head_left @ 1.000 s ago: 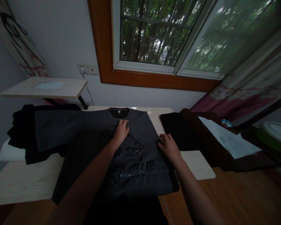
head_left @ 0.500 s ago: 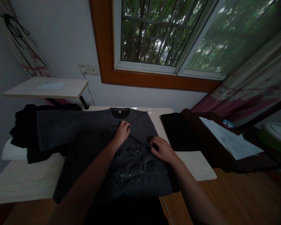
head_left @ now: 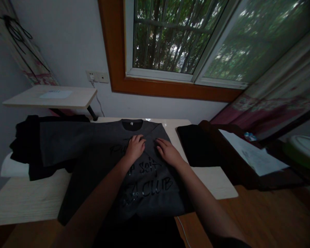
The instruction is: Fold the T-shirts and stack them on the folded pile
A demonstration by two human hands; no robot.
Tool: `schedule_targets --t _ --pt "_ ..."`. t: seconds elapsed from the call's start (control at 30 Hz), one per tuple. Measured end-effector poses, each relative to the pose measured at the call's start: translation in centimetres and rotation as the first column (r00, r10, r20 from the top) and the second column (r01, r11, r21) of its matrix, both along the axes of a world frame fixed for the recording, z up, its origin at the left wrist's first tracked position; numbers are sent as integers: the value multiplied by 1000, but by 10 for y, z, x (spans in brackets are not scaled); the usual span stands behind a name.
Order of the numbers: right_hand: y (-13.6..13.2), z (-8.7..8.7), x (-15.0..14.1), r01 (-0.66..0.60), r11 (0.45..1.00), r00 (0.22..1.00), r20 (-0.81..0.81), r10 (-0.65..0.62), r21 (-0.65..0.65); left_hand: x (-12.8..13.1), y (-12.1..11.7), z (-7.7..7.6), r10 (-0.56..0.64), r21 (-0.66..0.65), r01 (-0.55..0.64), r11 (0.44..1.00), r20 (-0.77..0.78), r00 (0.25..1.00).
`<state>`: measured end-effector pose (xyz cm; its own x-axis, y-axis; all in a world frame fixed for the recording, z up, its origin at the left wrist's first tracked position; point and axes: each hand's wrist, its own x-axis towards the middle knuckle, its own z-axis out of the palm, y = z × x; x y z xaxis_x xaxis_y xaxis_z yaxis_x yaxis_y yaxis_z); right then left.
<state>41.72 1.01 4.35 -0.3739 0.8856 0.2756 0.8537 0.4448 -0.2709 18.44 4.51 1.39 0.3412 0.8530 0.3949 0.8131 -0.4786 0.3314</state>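
Note:
A dark grey T-shirt [head_left: 150, 203] with black lettering lies spread on the pale table, its collar toward the wall. Its left sleeve stretches out flat, while the sleeve on the right is folded inward over the chest. My left hand [head_left: 135, 148] rests on the shirt below the collar, fingers lying on the cloth. On the folded sleeve part, my right hand [head_left: 167, 151] lies with its fingers stretched out. Neither hand pinches the fabric.
Black folded cloth [head_left: 26, 141] is heaped at the left under a raised shelf [head_left: 51, 98]. On the right lies a folded black garment [head_left: 196, 144], beside dark furniture bearing a paper sheet [head_left: 253, 155]. The table [head_left: 28, 199] ends at the near side.
My right hand has let go of the sleeve edge and moved up and left, flattening onto the cloth. My left hand has barely moved.

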Motion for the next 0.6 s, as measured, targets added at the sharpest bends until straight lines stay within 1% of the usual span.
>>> schedule_targets --t 0.1,0.2,0.3,0.4,0.5,0.6 --pt "29 -21 -19 8 1000 996 89 -6 -25 -1 -5 -1 -40 3 40 999 -88 995" --pt "56 -35 -27 84 996 986 147 -78 -35 -2 -8 -3 -72 -10 71 997 -151 986" --pt "81 -39 -25 179 983 970 171 -171 -35 -4 -9 -4 -88 -25 84 996 -204 975" --pt "100 -40 -17 242 969 955 189 -229 -45 -6 -11 -4 -68 -54 57 997 -236 969" --pt "110 -42 -11 270 961 946 205 -253 -60 -10 -11 -4 -43 -78 24 997 -253 966" --pt "112 -44 -9 275 959 942 219 -256 -64 -16 -11 -3 -31 -77 11 997 -262 965"
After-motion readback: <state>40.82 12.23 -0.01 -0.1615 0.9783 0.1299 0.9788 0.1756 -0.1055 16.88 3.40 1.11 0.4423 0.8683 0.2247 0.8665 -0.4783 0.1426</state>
